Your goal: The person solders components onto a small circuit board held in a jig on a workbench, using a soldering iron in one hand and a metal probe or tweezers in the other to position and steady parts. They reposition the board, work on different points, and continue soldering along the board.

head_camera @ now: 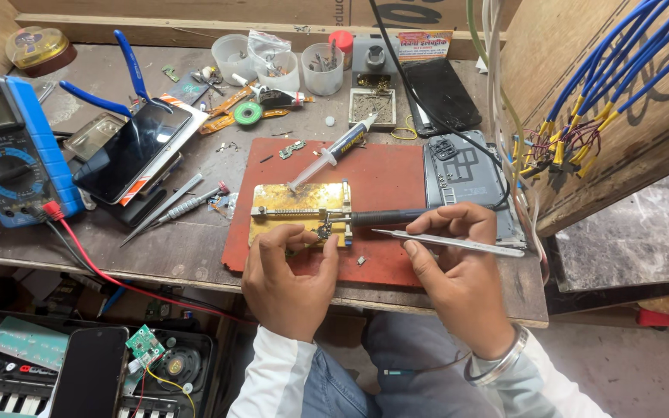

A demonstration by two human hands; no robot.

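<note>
My left hand (288,279) pressed on the yellow board holder (301,211) on the red mat (385,186), fingers curled against it. My right hand (458,263) gripped the soldering iron (385,217) and tweezers (451,242) together. I judged that crowded grip could slip, dragging the hot tip across the small board (324,230).

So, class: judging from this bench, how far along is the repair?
Done: grey phone back cover lies removed. In hand: right hand applies black-handled soldering iron and holds metal tweezers; left hand steadies yellow clamp jig. Left: soldering, reassembly.
</note>
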